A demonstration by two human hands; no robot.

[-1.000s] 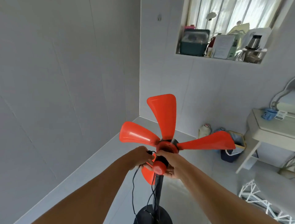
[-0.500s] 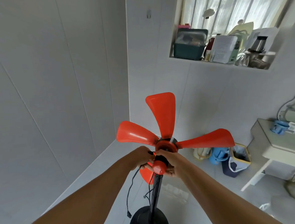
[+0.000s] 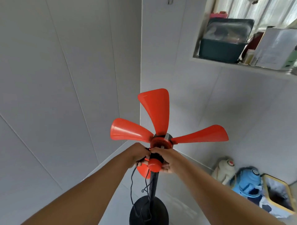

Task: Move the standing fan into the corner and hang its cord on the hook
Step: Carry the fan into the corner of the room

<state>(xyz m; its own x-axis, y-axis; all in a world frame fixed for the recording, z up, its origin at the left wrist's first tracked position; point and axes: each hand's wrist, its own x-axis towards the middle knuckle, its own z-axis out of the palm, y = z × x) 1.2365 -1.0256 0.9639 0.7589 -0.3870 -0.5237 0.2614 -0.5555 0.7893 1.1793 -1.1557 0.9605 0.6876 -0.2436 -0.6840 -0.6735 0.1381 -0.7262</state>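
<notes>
Head view: standing fan (image 3: 158, 141), orange blades w/ black pole & round base, sits centre frame near the room corner. Left hand (image 3: 139, 153) closed round the motor housing's left side, w/ black cord (image 3: 132, 184) pinched in the grip & dangling down to the base. Right hand (image 3: 165, 159) wraps the housing's right side, fingers under the orange rear cap. Hook (image 3: 169, 2) high on the wall at the top edge, well apart from the fan. Blue jug (image 3: 247, 181) & bin (image 3: 278, 196) on floor at right.
</notes>
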